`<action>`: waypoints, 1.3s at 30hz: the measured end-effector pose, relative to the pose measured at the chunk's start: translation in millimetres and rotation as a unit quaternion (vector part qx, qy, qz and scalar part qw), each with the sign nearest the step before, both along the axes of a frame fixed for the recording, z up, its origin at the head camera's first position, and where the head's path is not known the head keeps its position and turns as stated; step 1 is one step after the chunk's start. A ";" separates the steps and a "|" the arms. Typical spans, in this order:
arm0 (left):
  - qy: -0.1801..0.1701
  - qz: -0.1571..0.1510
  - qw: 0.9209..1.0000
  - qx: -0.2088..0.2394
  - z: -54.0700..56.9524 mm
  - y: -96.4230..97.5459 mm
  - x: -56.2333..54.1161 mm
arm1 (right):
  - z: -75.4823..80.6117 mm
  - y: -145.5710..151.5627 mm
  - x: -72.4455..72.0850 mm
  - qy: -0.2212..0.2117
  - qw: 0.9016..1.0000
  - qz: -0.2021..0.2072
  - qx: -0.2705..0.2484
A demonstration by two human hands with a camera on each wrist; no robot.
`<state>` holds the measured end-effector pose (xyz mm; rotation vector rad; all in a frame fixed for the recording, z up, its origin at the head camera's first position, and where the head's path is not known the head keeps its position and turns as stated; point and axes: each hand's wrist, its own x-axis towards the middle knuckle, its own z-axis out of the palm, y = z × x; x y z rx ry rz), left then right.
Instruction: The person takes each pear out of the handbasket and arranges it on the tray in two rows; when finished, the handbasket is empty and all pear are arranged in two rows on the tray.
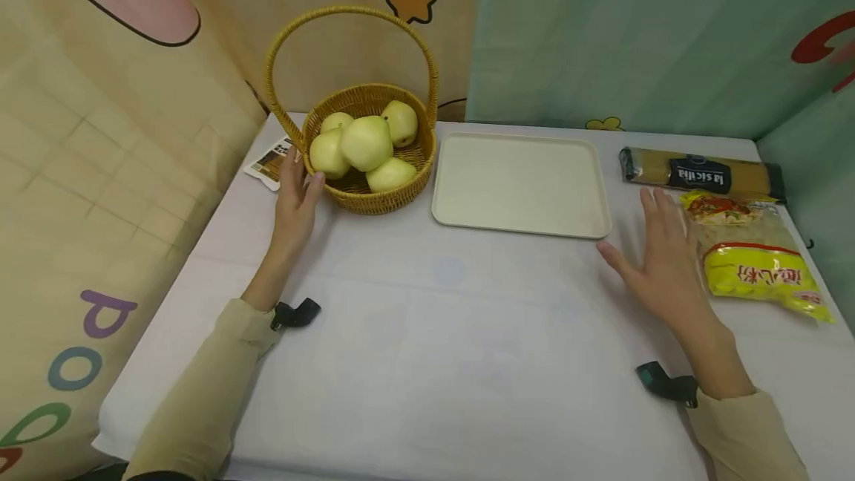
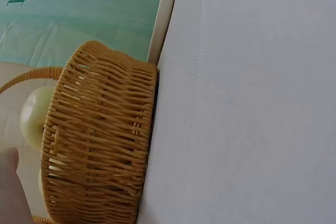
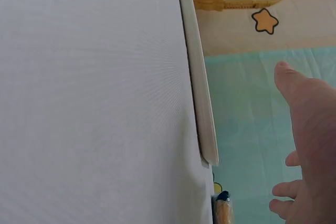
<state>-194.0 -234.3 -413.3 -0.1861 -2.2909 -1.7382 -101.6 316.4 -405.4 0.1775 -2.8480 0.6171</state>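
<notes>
My left hand (image 1: 294,203) is at the near left side of a wicker basket (image 1: 377,203), its fingers by the rim and the foot of the tall handle. Several pale green apples or pears (image 1: 366,143) are heaped in the basket. In the left wrist view, the woven side of the basket (image 2: 100,140) fills the left half, with part of the thumb (image 2: 13,187) at the edge. My right hand (image 1: 664,269) has its fingers spread, holding nothing, between a cream tray (image 1: 521,184) and a yellow food bag (image 1: 755,269). The right wrist view shows that hand (image 3: 315,145) beside the tray edge (image 3: 202,98).
A long pack of pasta (image 1: 701,173) lies at the back right, behind the yellow bag. A small flat packet (image 1: 270,162) lies left of the basket, partly hidden by it. White cloth covers the table (image 1: 427,347); printed curtains (image 1: 601,36) stand behind and at the sides.
</notes>
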 end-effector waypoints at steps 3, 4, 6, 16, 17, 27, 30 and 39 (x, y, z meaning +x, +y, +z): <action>-0.014 0.017 0.998 0.061 -2.4 7.5 -4.9 | 0.4 1.8 -0.6 0.011 1.000 0.000 -0.004; -0.020 0.026 0.996 0.080 -3.3 9.6 -6.5 | 0.0 2.1 -1.2 0.014 1.000 -0.001 -0.009; -0.035 0.039 0.991 0.121 -5.8 13.5 -10.0 | -0.8 2.4 -2.2 0.018 0.999 -0.005 -0.027; -0.040 0.043 0.979 0.195 -15.3 14.5 -14.3 | -10.6 -9.0 -11.2 0.023 0.988 -0.001 -0.150; -0.034 0.041 0.978 0.201 -16.0 13.9 -13.7 | -11.1 -11.5 -13.7 0.029 0.987 -0.002 -0.156; -0.021 0.025 0.974 0.224 -16.4 21.3 -18.8 | -4.4 -38.3 -39.6 0.073 0.982 0.000 -0.174; -0.022 0.028 0.973 0.229 -14.7 19.3 -19.5 | -3.6 -55.6 -56.3 0.081 0.979 0.009 -0.187; -0.030 0.034 0.974 0.224 -17.5 19.9 -15.8 | -3.8 -109.4 -91.6 0.090 0.972 0.028 -0.216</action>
